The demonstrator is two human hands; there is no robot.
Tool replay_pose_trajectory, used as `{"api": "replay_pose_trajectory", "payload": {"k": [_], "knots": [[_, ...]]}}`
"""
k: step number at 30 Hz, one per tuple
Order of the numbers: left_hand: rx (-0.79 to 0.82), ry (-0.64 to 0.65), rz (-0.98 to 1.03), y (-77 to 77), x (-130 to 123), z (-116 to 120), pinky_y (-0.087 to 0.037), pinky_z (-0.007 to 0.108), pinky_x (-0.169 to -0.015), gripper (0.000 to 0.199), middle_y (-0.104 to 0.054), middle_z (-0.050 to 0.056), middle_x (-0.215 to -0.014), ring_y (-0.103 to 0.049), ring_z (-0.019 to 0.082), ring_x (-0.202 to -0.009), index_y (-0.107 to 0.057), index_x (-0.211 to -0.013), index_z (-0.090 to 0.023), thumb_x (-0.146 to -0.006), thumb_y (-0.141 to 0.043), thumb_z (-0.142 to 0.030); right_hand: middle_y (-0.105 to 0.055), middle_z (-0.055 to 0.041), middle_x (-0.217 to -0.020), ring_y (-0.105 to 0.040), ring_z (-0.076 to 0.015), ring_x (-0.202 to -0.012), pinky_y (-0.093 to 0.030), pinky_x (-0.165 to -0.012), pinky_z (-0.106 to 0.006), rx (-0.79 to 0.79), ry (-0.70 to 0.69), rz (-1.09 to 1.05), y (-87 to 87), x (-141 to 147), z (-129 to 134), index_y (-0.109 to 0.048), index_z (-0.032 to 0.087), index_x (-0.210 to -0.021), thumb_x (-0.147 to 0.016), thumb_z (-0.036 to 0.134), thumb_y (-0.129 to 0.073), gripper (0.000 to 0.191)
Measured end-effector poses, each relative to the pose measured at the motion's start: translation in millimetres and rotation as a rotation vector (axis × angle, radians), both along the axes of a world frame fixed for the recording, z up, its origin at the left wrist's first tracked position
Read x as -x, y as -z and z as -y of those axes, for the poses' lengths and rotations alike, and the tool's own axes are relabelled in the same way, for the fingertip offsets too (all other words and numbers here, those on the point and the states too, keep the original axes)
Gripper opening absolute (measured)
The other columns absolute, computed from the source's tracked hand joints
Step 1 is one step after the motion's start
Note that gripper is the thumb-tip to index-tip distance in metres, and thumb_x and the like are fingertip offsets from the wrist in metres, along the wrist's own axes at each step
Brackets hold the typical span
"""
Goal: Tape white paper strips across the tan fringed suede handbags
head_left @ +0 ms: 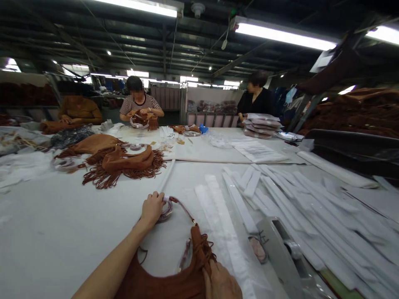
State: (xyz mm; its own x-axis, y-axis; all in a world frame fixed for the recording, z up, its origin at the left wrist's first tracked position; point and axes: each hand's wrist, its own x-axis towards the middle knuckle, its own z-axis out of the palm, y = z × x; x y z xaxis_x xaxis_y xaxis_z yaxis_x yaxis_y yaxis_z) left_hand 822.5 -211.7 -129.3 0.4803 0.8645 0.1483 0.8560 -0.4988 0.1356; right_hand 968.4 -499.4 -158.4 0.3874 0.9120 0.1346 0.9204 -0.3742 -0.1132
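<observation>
A brown suede handbag (162,286) with fringe lies on the white table right in front of me, its curved opening facing away. My left hand (152,209) is closed over the handbag's coiled strap (167,211), which looks wrapped in clear film, at the far end of the handle. Down at the bag's right side, my right hand (222,282) grips the edge by the bunched fringe (205,247); its fingertips are partly hidden. A thin wrapped strap piece (185,255) hangs inside the bag's opening.
More brown fringed bags (127,160) lie at the left. Flat white plastic strips (293,199) cover the right, beside a grey tape dispenser-like device (282,249). Across the table, a person in a striped shirt (141,104) handles a bag; another stands by stacked packages (262,124).
</observation>
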Motion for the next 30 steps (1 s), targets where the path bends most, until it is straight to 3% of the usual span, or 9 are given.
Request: {"api": "replay_pose_trajectory", "payload": {"k": [6, 14, 19, 23, 27, 30], "knots": [[-0.034, -0.053, 0.027, 9.6, -21.6, -23.8, -0.043, 0.033, -0.074, 0.022, -0.053, 0.009, -0.104, -0.051, 0.024, -0.095, -0.055, -0.110, -0.022, -0.092, -0.045, -0.031, -0.064, -0.0060, -0.086, -0.063, -0.0210, -0.080, -0.044, -0.070, -0.030, 0.011, 0.055, 0.049, -12.2, -1.6, -26.1, -0.058, 0.021, -0.097, -0.091, 0.017, -0.040, 0.020], [-0.057, -0.014, 0.080, 29.0, -25.8, -46.9, -0.043, 0.032, -0.077, 0.029, -0.054, 0.007, -0.101, -0.051, 0.024, -0.095, -0.052, -0.118, -0.023, -0.093, -0.044, -0.034, -0.063, -0.0076, -0.088, -0.061, -0.0244, -0.083, -0.045, -0.073, -0.034, -0.006, 0.123, 0.104, -3.2, 3.3, -46.2, -0.059, 0.019, -0.095, -0.082, 0.010, -0.046, 0.020], [-0.014, -0.020, 0.086, 26.9, -36.5, -68.0, -0.042, 0.033, -0.080, 0.029, -0.054, 0.008, -0.103, -0.050, 0.025, -0.098, -0.053, -0.117, -0.023, -0.092, -0.045, -0.035, -0.064, -0.0070, -0.087, -0.062, -0.0216, -0.082, -0.044, -0.071, -0.030, 0.070, 0.121, -0.038, -30.8, -5.6, -66.4, -0.060, 0.019, -0.092, -0.088, 0.011, -0.042, 0.020], [0.056, -0.008, 0.090, 16.4, -43.2, -84.9, -0.043, 0.035, -0.081, 0.026, -0.055, 0.009, -0.102, -0.052, 0.025, -0.097, -0.058, -0.110, -0.022, -0.089, -0.051, -0.036, -0.065, -0.0083, -0.090, -0.064, -0.0235, -0.085, -0.044, -0.069, -0.031, 0.132, 0.145, -0.111, -47.2, -12.2, -89.2, -0.060, 0.018, -0.092, -0.092, 0.018, -0.040, 0.020], [0.062, 0.048, 0.182, -10.4, -29.5, -66.2, -0.042, 0.040, -0.090, 0.038, -0.053, 0.012, -0.117, -0.050, 0.027, -0.108, -0.055, -0.118, -0.021, -0.083, -0.061, -0.034, -0.066, -0.0078, -0.087, -0.064, -0.0236, -0.083, -0.043, -0.066, -0.031, 0.097, 0.129, -0.111, -41.4, -9.9, -95.5, -0.060, 0.018, -0.091, -0.093, 0.019, -0.040, 0.020], [0.033, 0.116, 0.281, -36.8, 5.2, -8.9, -0.039, 0.037, -0.099, 0.038, -0.051, 0.009, -0.126, -0.048, 0.022, -0.116, -0.050, -0.123, -0.021, -0.087, -0.056, -0.032, -0.066, -0.0084, -0.083, -0.064, -0.0234, -0.076, -0.042, -0.062, -0.031, 0.053, 0.125, -0.099, -41.2, -8.4, -95.3, -0.061, 0.016, -0.089, -0.092, 0.022, -0.043, 0.019]]}}
